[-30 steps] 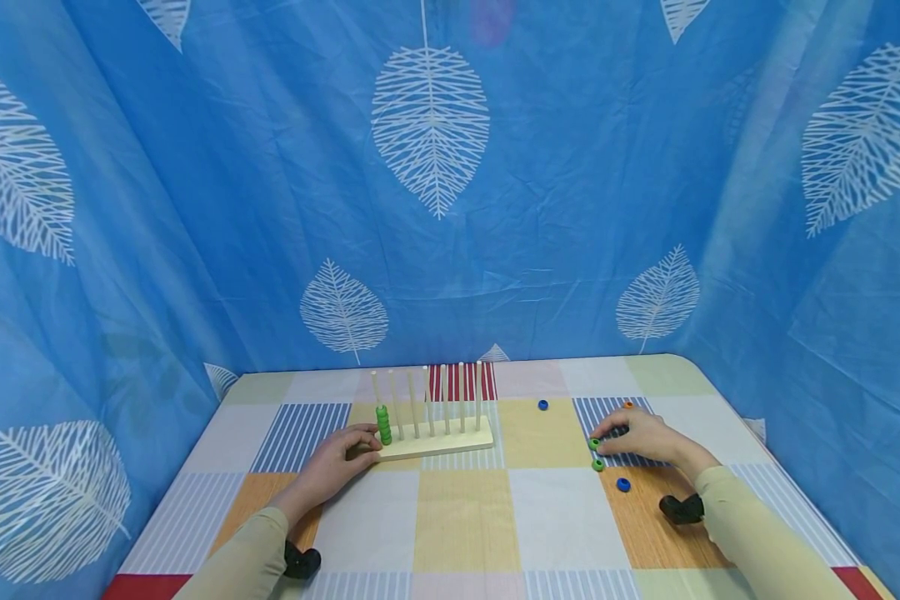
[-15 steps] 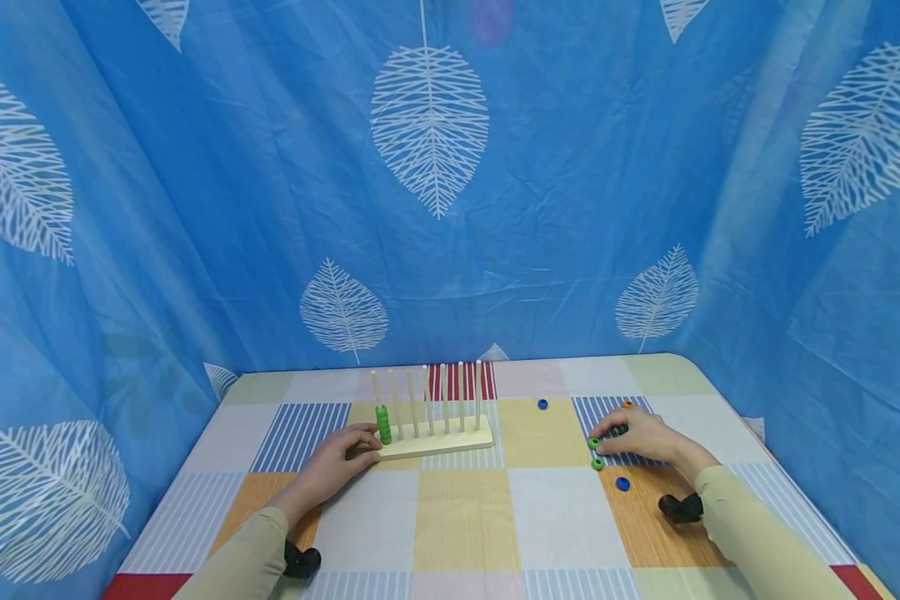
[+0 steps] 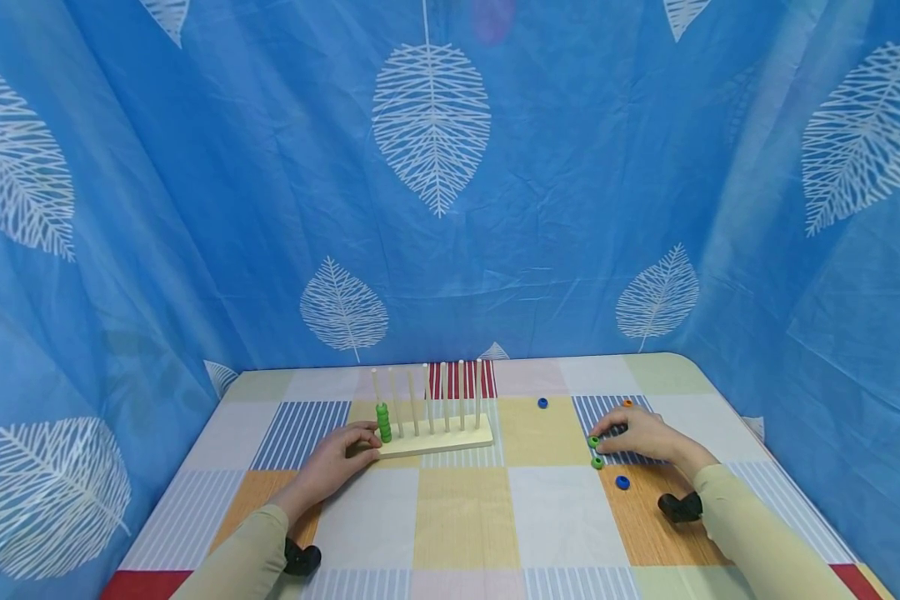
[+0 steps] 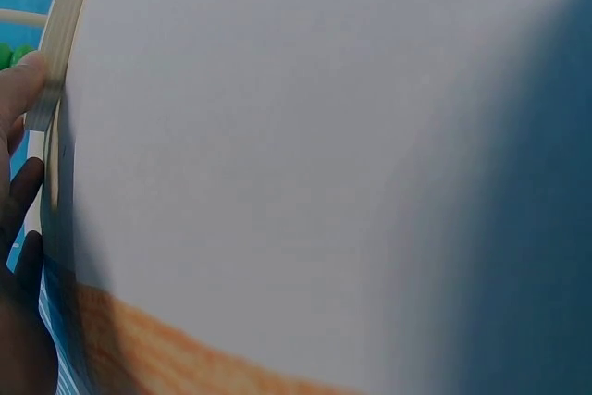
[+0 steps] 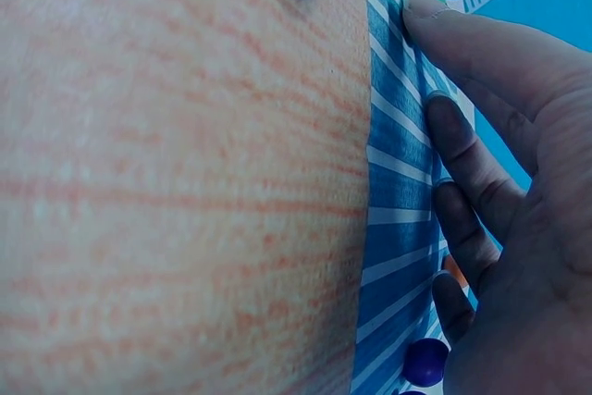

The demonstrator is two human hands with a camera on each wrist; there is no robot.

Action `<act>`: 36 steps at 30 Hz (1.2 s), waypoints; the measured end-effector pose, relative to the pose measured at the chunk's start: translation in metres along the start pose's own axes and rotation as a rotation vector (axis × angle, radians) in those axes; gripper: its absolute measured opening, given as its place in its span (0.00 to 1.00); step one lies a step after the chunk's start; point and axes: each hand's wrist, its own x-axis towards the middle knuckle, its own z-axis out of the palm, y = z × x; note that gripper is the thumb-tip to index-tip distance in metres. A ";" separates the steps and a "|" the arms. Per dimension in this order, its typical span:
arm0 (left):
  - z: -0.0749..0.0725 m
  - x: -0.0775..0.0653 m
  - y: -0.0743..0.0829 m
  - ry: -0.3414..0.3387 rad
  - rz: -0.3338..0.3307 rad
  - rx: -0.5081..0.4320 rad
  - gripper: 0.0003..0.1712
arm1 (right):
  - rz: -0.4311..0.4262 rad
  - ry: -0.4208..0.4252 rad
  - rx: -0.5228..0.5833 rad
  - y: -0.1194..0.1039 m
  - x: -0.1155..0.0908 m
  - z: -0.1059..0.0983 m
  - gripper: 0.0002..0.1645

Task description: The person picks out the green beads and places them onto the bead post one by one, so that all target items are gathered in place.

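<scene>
A pale wooden peg stand (image 3: 438, 442) carries a row of upright pegs, and a stack of green beads (image 3: 383, 423) fills the lower part of its leftmost peg. My left hand (image 3: 333, 462) holds the stand by its left end; in the left wrist view the thumb (image 4: 23, 85) lies against the edge of the base (image 4: 67, 30). Over on the right, my right hand (image 3: 641, 437) pinches a green bead (image 3: 593, 442) low over the cloth. A second green bead (image 3: 597, 462) lies just in front of it. In the right wrist view the fingers mostly cover the pinched bead.
One blue bead (image 3: 623, 482) lies in front of the right hand, another blue bead (image 3: 543, 403) farther back. Behind the right hand is an orange bead (image 3: 627, 403); a purple bead (image 5: 425, 362) shows in the right wrist view. A blue leaf-patterned curtain (image 3: 540, 208) surrounds the patchwork-covered table (image 3: 465, 517).
</scene>
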 end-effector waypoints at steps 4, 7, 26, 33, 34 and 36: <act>0.000 0.001 0.000 0.001 0.007 0.011 0.06 | -0.003 0.003 0.001 0.000 0.000 -0.001 0.11; 0.000 0.001 0.001 0.002 0.011 0.015 0.06 | 0.012 -0.001 0.016 -0.001 -0.001 -0.002 0.11; 0.000 -0.002 0.003 0.007 0.013 0.039 0.04 | -0.076 0.036 0.030 -0.030 0.006 -0.035 0.20; 0.001 -0.003 0.004 0.020 0.028 0.044 0.03 | -0.086 0.037 0.038 -0.053 0.009 -0.048 0.19; 0.001 -0.003 0.004 0.020 0.030 0.042 0.04 | -0.088 0.033 0.041 -0.056 0.009 -0.050 0.19; 0.001 -0.003 0.004 0.021 0.033 0.038 0.04 | -0.081 0.025 0.048 -0.063 0.011 -0.053 0.20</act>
